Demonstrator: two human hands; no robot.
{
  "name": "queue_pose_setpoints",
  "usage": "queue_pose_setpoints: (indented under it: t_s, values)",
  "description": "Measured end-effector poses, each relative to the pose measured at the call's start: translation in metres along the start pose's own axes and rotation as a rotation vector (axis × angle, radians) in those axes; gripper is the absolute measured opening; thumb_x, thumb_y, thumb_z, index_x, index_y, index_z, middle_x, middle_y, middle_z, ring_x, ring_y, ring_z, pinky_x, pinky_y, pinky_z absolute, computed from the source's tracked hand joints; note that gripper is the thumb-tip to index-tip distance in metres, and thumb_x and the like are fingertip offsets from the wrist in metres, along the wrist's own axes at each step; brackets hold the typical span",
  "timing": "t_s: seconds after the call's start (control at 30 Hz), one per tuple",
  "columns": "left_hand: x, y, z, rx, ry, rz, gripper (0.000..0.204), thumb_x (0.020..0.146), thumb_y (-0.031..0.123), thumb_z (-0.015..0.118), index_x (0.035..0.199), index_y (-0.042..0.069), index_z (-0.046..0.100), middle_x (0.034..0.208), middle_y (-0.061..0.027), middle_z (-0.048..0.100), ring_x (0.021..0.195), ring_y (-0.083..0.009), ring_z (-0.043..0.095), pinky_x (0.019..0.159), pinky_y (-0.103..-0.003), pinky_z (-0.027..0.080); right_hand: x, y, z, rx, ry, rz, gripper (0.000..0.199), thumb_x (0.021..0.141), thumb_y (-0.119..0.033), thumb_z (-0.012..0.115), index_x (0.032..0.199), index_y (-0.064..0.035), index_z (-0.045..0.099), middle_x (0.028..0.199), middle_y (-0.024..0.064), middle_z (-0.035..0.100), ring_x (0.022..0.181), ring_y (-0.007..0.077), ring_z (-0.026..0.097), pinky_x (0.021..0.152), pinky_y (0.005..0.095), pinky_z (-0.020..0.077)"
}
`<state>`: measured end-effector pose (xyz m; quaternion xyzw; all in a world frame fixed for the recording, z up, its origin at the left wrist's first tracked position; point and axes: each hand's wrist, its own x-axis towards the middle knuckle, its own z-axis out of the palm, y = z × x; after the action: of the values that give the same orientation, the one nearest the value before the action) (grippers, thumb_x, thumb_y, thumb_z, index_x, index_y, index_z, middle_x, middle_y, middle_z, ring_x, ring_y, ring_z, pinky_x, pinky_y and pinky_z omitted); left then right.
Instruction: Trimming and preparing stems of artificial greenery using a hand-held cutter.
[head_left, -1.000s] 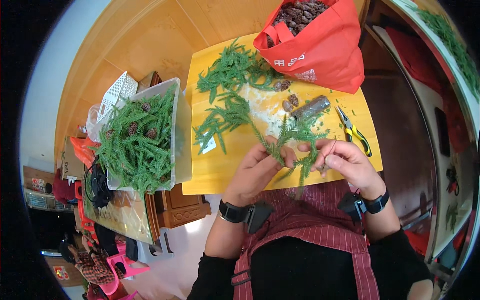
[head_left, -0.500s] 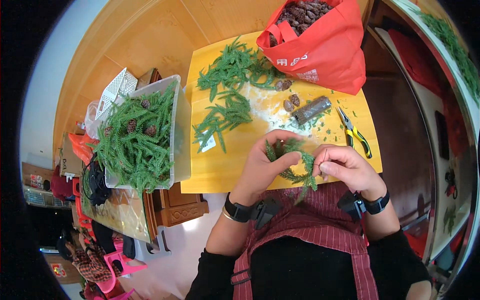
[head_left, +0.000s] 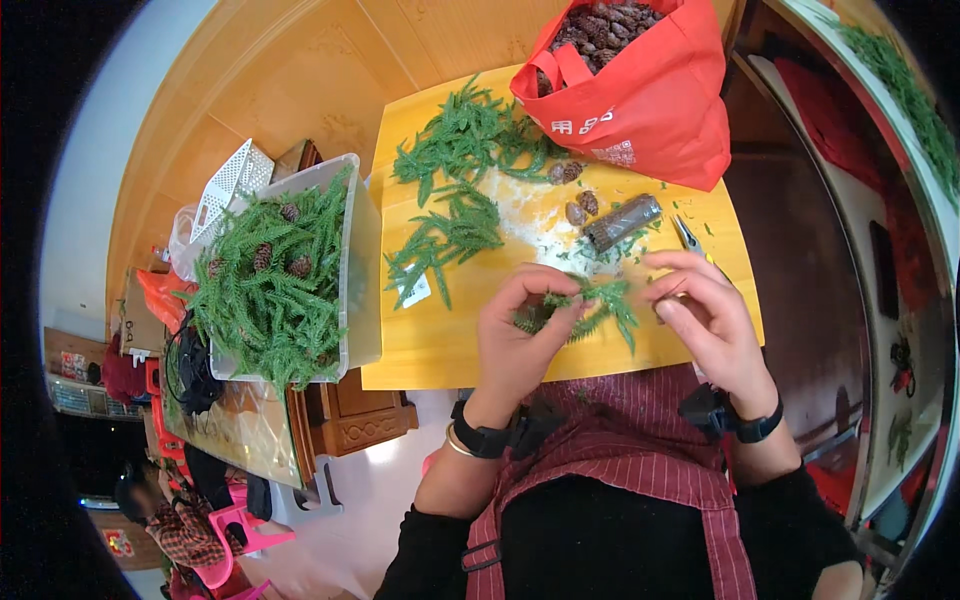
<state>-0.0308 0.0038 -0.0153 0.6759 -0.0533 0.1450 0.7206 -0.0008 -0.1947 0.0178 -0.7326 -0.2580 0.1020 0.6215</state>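
I have the left hand [head_left: 520,330] over the near part of the tabletop [head_left: 420,350], thumb and fingers pinching a green sprig [head_left: 612,298]. The sprig sits just above the surface, between the two hands, its needled tips pointing toward the right hand [head_left: 722,322]. Right hand: fingers curled, index raised apart from the thumb, near the sprig tips. Blur there; I cannot tell whether its fingertips grip anything thin.

Beyond the hands I log white powder [head_left: 540,232] with green clippings, a dark roll [head_left: 625,220] lying at a slant, and a few loose cones [head_left: 576,213]. Pliers [head_left: 688,235] lie right of the roll, their handles partly hidden by the right hand. Far right: a red bag [head_left: 650,130], open, full of cones. Far left: a heap of sprigs [head_left: 465,140], a smaller bunch [head_left: 462,220] nearer me. Left of the tabletop, a clear bin [head_left: 366,285] holds more sprigs and several cones.
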Motion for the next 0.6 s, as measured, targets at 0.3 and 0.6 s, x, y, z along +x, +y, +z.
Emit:
queue_pose_setpoints:
  t_s: [0.3,0.6]
  values:
    - [-0.003,0.018,0.004,0.365,0.010,0.440,0.021,0.064,-0.010,0.065,0.080,0.003,0.058,0.086,-0.0101,0.058,0.081,-0.0193,0.057,0.070,-0.028,0.046,-0.022,-0.009,0.021,-0.218,0.084,-0.127,0.026,0.065,0.002,0.070,0.090,-0.0001,0.064,0.084,0.0075,0.056,0.069,0.0128,0.057,0.060,0.0218,0.0464]
    - [-0.007,0.018,0.011,0.255,0.064,0.373,0.021,0.065,-0.010,0.065,0.078,0.003,0.056,0.086,-0.0103,0.057,0.080,-0.0176,0.056,0.071,-0.026,0.045,-0.018,-0.007,0.032,-0.319,0.189,-0.210,0.029,0.067,0.002,0.070,0.094,0.0003,0.061,0.087,0.0087,0.053,0.069,0.0137,0.058,0.058,0.0229,0.0522]
